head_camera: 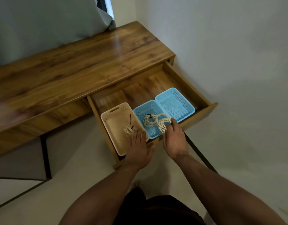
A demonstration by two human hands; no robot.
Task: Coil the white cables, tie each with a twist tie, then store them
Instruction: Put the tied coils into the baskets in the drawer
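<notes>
Left hand (139,148): fingers straight, spread over the near corner of the beige bin (112,125); grip holds nothing; fingertips touch or lie just beside coil 1 (129,129).
Right hand (174,138): grip pinches coil 3 (163,125) from its right side, above the near blue basket (141,111).
Coil 1: white, tied with a dark tie (131,122), lies inside the beige bin at its near end.
Coil 2 (149,121): white, lies in the near blue basket, a dark tie (142,114) at its far edge; joined to coil 3 by an arch of cable, or just touching it, cannot tell which.
Coil 3: white, in the right hand, at the right rim of the near blue basket.
Count, coils: three.
Count, ties seen: two plainly; a dark bit at the right fingertips, too small to tell.
Count, containers: one beige bin, two blue baskets.
Far blue basket (187,103): touching the near one, at the drawer's right front corner.
Drawer (180,73): pulled out from the bench (75,62); containers stand in a row along its front; bare wood behind them up to the bench edge.
Edges: wall just beside the drawer's right side; floor below the arms.
</notes>
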